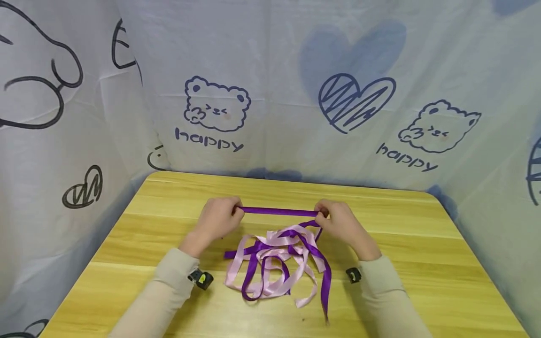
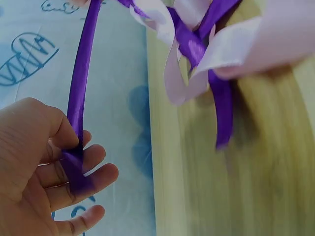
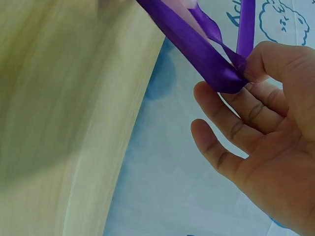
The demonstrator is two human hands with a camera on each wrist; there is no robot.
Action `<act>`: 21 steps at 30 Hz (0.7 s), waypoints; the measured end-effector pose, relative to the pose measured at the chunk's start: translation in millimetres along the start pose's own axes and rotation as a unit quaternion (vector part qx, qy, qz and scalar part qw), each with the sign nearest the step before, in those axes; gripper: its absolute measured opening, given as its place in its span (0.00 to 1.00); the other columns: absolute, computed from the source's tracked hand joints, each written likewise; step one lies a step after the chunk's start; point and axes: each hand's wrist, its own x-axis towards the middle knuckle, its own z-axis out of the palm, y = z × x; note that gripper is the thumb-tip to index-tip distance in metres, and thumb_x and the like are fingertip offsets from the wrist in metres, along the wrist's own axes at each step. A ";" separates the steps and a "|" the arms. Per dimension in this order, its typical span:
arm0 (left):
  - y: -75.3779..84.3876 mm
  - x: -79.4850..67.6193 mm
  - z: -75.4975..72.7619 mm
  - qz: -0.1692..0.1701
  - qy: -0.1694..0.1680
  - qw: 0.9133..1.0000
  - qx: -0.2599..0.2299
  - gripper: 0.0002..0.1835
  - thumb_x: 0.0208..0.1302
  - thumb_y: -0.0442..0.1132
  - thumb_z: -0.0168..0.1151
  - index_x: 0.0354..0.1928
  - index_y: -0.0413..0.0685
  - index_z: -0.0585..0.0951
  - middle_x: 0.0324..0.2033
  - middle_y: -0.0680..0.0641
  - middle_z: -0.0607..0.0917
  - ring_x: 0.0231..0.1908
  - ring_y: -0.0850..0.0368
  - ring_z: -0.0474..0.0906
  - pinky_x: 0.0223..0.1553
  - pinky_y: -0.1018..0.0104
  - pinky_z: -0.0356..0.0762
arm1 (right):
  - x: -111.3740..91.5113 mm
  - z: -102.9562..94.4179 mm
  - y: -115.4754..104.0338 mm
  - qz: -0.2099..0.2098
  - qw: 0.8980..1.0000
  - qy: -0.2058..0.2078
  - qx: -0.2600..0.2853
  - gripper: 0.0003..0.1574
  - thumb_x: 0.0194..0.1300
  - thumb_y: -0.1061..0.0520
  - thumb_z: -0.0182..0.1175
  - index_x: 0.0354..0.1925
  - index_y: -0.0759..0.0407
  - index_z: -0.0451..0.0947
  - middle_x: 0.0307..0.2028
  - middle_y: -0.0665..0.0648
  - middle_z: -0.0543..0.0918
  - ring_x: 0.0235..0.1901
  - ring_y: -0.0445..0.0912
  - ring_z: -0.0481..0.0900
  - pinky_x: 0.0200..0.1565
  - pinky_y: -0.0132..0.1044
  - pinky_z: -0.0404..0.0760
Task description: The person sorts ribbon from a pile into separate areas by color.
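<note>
A purple ribbon [image 1: 279, 211] is stretched taut between both hands, above a loose heap of ribbons. My left hand [image 1: 220, 217] pinches it near one end; in the left wrist view the short purple tail [image 2: 76, 172] lies across the fingers. At the other side my right hand [image 1: 339, 220] pinches the ribbon between thumb and index finger. From that grip a purple length [image 3: 197, 54] runs back down to the heap. Pale pink ribbon [image 1: 236, 263] and more purple ribbon [image 1: 326, 286] lie tangled between the forearms.
The heap rests on a wooden table [image 1: 422, 244] with rounded far corners. Behind it hangs a white cloth [image 1: 279, 117] printed with hearts and bear faces. A small black device [image 1: 202, 279] sits at the left wrist and another black device [image 1: 353, 275] at the right.
</note>
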 end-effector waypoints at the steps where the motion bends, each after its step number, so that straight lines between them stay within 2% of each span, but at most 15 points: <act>1: -2.1 -0.2 -2.0 -0.007 0.000 1.000 -0.002 0.08 0.65 0.33 0.57 0.28 0.48 0.81 0.15 0.56 0.74 0.15 0.63 0.65 0.25 0.65 0.65 | -0.5 -0.9 1.3 0.003 1.000 -0.001 -0.001 0.07 0.66 0.65 0.59 0.41 0.60 0.83 0.30 0.52 0.84 0.27 0.42 0.72 0.31 0.34 0.71; 7: -11.3 -2.1 -14.1 -0.042 -0.005 0.999 -0.009 0.08 0.67 0.35 0.56 0.30 0.49 0.82 0.14 0.56 0.74 0.13 0.63 0.67 0.24 0.64 0.65 | -2.3 -4.4 5.8 0.010 1.000 -0.008 -0.015 0.06 0.64 0.65 0.61 0.40 0.61 0.83 0.28 0.52 0.81 0.26 0.43 0.70 0.32 0.36 0.70; 11: -17.4 -4.1 -21.5 -0.055 -0.007 0.998 -0.011 0.10 0.67 0.35 0.54 0.28 0.51 0.79 0.13 0.56 0.72 0.11 0.63 0.67 0.23 0.64 0.64 | -2.7 -6.5 8.9 0.019 0.999 -0.006 -0.048 0.05 0.62 0.65 0.62 0.37 0.61 0.83 0.27 0.52 0.81 0.27 0.43 0.71 0.32 0.37 0.71; 15: -26.0 -5.9 -28.2 -0.066 0.007 0.998 -0.013 0.10 0.66 0.35 0.53 0.26 0.51 0.79 0.12 0.55 0.72 0.10 0.62 0.67 0.23 0.63 0.64 | -3.8 -9.8 14.4 0.038 0.996 -0.002 -0.083 0.04 0.61 0.64 0.63 0.35 0.60 0.84 0.26 0.52 0.81 0.26 0.44 0.72 0.32 0.38 0.72; 21: -42.8 -5.3 -34.5 -0.088 0.024 0.996 -0.023 0.10 0.66 0.35 0.53 0.26 0.50 0.79 0.14 0.53 0.73 0.14 0.59 0.67 0.23 0.62 0.64 | -6.6 -18.7 24.4 0.055 0.994 0.005 -0.099 0.03 0.61 0.63 0.63 0.32 0.59 0.84 0.25 0.52 0.81 0.25 0.45 0.73 0.32 0.39 0.72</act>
